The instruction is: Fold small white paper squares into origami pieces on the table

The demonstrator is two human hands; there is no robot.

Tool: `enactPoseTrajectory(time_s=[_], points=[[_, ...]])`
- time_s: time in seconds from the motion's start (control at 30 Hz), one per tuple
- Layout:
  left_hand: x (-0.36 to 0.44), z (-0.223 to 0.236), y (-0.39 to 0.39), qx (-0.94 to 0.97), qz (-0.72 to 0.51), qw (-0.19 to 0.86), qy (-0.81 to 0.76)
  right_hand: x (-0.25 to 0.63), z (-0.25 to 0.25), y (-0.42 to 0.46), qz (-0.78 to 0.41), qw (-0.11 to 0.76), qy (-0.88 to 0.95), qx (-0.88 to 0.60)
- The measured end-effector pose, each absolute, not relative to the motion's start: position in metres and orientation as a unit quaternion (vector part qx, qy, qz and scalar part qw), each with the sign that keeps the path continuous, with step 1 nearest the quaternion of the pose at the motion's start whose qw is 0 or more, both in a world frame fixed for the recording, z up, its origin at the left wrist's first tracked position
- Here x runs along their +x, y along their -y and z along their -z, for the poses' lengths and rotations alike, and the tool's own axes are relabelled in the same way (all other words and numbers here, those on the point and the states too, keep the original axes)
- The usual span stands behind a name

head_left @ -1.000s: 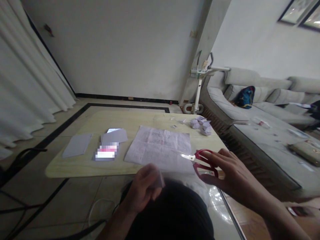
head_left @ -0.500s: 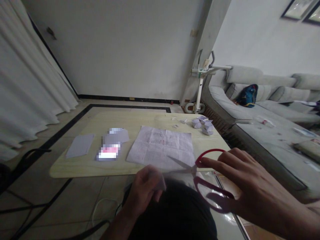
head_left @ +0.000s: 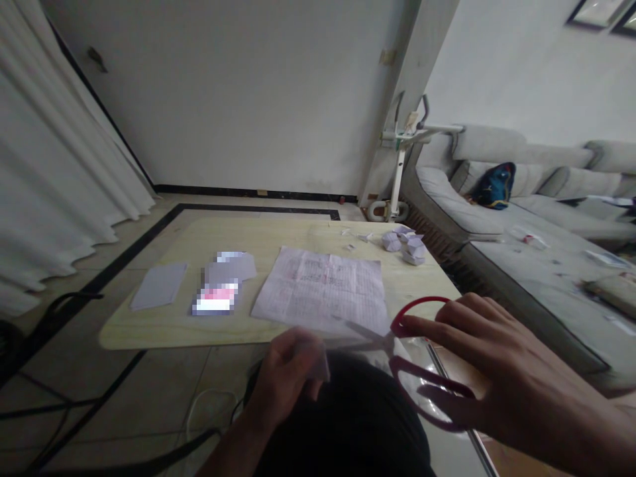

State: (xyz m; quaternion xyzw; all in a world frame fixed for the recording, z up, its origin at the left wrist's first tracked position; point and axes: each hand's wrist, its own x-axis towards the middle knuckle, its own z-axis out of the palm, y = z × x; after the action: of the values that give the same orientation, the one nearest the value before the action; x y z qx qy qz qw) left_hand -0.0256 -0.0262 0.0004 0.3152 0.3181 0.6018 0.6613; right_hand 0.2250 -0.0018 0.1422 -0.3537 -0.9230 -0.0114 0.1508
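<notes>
- Okay, holds scissors [head_left: 391, 343] in right hand [head_left: 497, 358], with thumb at lower loop and fingers at upper loop; clamped on the handles, with loops spread and blades parted. Likely fingered this way to control both loops.
- Pinches slip [head_left: 325, 364] in left hand [head_left: 288, 374], clamped between thumb and fingers. Probably gripped well in to leave the scissors-side edge sticking out past the fingers. Too blurred to read folds.
- Locate slip over lap [head_left: 348, 424], just in front of the near edge of table [head_left: 238, 232].
- Aims lower blade left, toward slip. Cannot tell touching from just beside. Crosses near part of sheet [head_left: 318, 291] in view with upper blade; cannot judge height above it.
- Has sheet lying flat, creased and printed, mid-table; maybe put there for easy viewing.
- Groups folded shapes [head_left: 413, 250] by far right corner, with scraps [head_left: 366, 237] just left; perhaps set there to stay out of the hands' way.
- Lines up stack [head_left: 159, 286] at left, with bright blurred-out screen [head_left: 216, 301] between stack and sheet; probably spaced for left-hand reach.
- Leaves gap between hands, over lap, spanned by blades. Offers room there for small blade swings; limited by table edge ahead and lap below.
- Places right hand by table's near right corner, with sofa [head_left: 467, 199] well apart. Looks roomy for the elbow.
</notes>
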Motion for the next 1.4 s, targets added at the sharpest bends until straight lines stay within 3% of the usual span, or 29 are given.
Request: enactPoseTrajectory(time_s=[0.9, 1.4], points=[[-0.0235, 0.0018, 0.0238, 0.316, -0.600, 0.677, -0.286, 0.2226, -0.1505, 0.0024, -0.005, 0.099, 0.937, -0.334], [-0.0243, -0.0016, 0.0222, 0.312, -0.596, 0.664, -0.326, 0.2236, -0.1493, 0.0008, -0.024, 0.131, 0.934, -0.332]])
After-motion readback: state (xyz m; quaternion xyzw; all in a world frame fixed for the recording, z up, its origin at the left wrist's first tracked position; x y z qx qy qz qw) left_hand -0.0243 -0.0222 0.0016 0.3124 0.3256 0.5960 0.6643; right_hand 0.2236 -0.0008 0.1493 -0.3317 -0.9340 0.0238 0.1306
